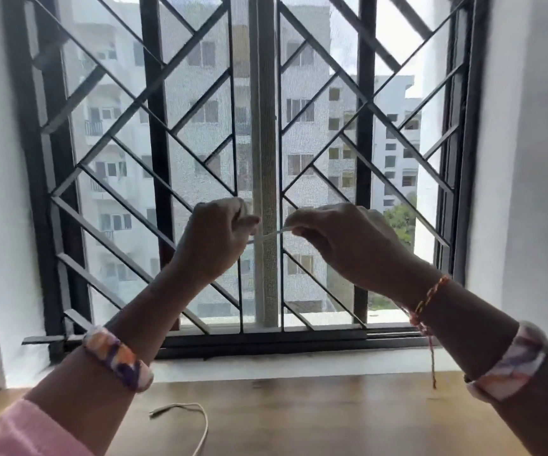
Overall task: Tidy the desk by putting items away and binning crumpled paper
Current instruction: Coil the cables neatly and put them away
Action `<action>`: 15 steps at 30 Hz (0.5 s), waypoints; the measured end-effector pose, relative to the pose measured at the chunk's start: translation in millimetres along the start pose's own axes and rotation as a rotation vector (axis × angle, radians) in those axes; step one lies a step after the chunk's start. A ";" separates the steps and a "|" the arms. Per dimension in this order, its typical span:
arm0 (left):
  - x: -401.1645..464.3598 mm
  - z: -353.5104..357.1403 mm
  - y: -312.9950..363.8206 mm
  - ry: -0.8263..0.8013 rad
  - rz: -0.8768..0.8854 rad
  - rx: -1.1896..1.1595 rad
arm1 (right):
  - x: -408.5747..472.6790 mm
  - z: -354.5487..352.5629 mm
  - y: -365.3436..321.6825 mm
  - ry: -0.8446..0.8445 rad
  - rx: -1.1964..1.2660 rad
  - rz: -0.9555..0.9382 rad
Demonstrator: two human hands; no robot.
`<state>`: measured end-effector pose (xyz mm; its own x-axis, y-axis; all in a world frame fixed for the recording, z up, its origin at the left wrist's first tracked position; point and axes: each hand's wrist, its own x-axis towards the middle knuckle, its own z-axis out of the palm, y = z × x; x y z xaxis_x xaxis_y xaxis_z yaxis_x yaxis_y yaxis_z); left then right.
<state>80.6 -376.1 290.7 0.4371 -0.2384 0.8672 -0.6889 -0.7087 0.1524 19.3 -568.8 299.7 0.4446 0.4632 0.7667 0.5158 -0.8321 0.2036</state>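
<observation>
Head view: you held a white cord [267, 234] taut before the window grille [200, 126], left hand [215, 238] and right hand [338, 241] each pinching it; its loose end [187, 419] lay on the desk [332, 419].

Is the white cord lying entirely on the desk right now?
No: both the left hand and the right hand pinch a stretch of the white cord up before the window, only its tail on the desk.

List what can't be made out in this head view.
- White cord: its ends vanish inside the left hand and right hand.
- Cable on the desk: cut off by the bottom edge.
- Desk: mostly out of frame; no bin or paper visible.
</observation>
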 end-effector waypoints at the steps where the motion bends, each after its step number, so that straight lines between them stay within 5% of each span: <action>1: -3.8 -4.0 8.4 -0.193 -0.012 -0.090 | 2.1 -5.6 3.0 0.020 -0.042 0.010; 3: -10.4 -14.7 26.2 -0.478 -0.156 -0.526 | 3.4 -12.2 10.1 0.073 -0.094 0.018; 5: -16.0 -26.8 41.9 -0.561 -0.275 -0.955 | 3.9 -12.5 13.3 0.142 -0.086 0.027; 10: -6.9 -32.3 69.4 -0.209 -0.211 -1.474 | -0.5 5.0 -12.6 0.066 0.093 0.069; 12: 2.1 -26.7 64.7 -0.014 -0.186 -1.488 | -3.3 7.1 -27.4 -0.077 0.091 0.094; 15: 3.1 -11.0 57.1 0.203 -0.006 -0.877 | -6.7 3.9 -43.7 -0.073 0.034 0.037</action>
<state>36.3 -410.0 307.4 0.3885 -0.0555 0.9198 -0.9173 0.0715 0.3918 -3.4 -534.3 283.3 0.5153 0.4542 0.7267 0.5222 -0.8388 0.1540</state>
